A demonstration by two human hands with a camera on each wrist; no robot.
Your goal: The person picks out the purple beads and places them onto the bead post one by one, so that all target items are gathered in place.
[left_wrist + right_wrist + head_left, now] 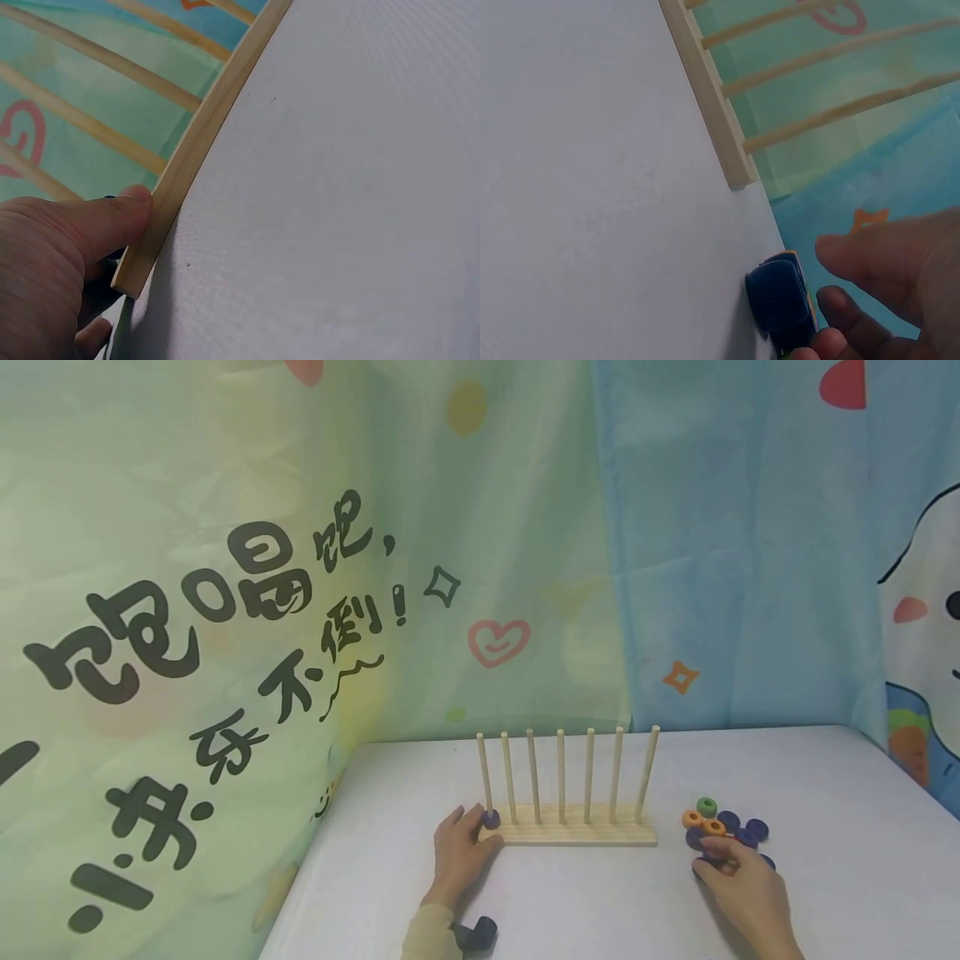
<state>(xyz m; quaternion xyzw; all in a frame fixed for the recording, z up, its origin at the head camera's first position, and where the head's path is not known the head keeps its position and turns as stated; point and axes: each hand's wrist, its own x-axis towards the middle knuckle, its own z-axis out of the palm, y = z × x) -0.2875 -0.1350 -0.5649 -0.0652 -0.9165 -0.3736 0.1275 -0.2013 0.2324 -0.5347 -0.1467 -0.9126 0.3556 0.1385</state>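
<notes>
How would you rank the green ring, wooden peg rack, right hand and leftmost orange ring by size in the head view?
1. Wooden peg rack
2. Right hand
3. Green ring and leftmost orange ring: too alike to rank

Wooden base (pixel 195 146) being held at its lower end by the left grip (pixel 49 259), thumb (pixel 112 229) being pressed against it, rods (pixel 105 58) being borne by it, pink-printed backdrop (pixel 142 43) being crossed by them, white tabletop (pixel 330 187) being seen alongside
</notes>
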